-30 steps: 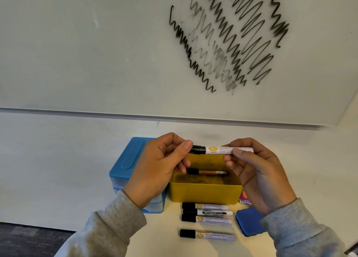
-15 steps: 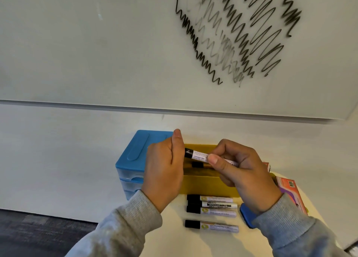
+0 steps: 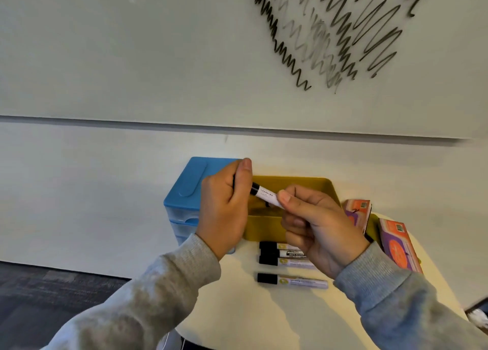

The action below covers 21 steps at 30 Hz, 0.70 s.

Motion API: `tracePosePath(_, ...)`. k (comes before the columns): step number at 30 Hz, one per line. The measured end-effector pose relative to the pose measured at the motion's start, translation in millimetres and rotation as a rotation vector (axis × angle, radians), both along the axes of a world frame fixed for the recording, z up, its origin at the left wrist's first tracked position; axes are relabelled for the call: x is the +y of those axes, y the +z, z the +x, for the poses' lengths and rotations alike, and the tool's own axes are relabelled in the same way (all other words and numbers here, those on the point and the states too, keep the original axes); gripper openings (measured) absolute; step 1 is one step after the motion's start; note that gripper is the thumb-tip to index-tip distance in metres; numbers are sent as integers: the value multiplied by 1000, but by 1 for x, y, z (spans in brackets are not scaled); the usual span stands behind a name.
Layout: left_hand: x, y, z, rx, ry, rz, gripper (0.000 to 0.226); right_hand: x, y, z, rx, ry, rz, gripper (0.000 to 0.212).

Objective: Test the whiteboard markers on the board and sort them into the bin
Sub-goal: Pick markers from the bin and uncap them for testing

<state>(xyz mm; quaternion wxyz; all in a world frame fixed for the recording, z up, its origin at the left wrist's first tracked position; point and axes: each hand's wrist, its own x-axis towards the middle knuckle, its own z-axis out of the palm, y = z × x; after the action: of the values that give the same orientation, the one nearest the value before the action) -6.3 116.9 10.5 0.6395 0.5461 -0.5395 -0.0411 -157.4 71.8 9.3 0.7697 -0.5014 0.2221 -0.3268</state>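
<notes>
Gripping a white-barrelled marker (image 3: 265,195) at both ends, the two hands hold it slanted above the yellow bin (image 3: 295,184). The left hand (image 3: 227,209) wraps its curled fingers round the black cap end, thumb pointing up; the right hand (image 3: 317,228) pinches the smooth printed barrel between thumb and bent fingers. Both wrists wear grey ribbed knit cuffs.

That bin is a rectangular, matte plastic box with rounded corners, standing on the pale, round-edged bench (image 3: 264,318); something dark lies inside it, mostly hidden by the hands. Touching its left side stands a blue plastic drawer unit (image 3: 192,175) with a glossy lid and translucent drawer fronts.

Just in front of the bin lie four more markers, each a slim cylinder with a black cap pointing left: three packed side by side (image 3: 280,253), and a fourth (image 3: 291,281) a little apart, nearer the person. To the right of the bin sit two flat cardboard packs (image 3: 398,246) printed in orange and purple.

Above, the smooth whiteboard (image 3: 132,59) carries several zigzag scribbles (image 3: 330,33), some dense black, some faint grey.
</notes>
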Motion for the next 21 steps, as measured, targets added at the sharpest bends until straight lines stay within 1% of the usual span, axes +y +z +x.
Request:
tracePosePath(3,0,0,1,277,-112,96,38,7,-7,14,0,-29,-14,24)
tracePosePath(5,5,-3,3,402,-176,114,33,11,-12,23,-13,-24,-26,26)
tracePosePath(7,20,-11,7,433,-219,142,27,16,-19,32,-20,-20,-38,28)
tracePosePath(10,43,-24,15,351,-209,187,31,24,-30,46,26,-25,-121,16)
tracePosePath(12,55,-31,32,321,-123,179,29,32,-45,57,143,-4,-235,14)
tracePosePath(15,66,-38,67,315,30,148,24,41,-74,74,401,86,-446,14)
tracePosePath(18,69,-45,103,409,183,144,23,43,-108,81,572,97,-727,18)
tracePosePath(21,73,-70,141,527,222,120,24,44,-138,88,672,198,-991,22)
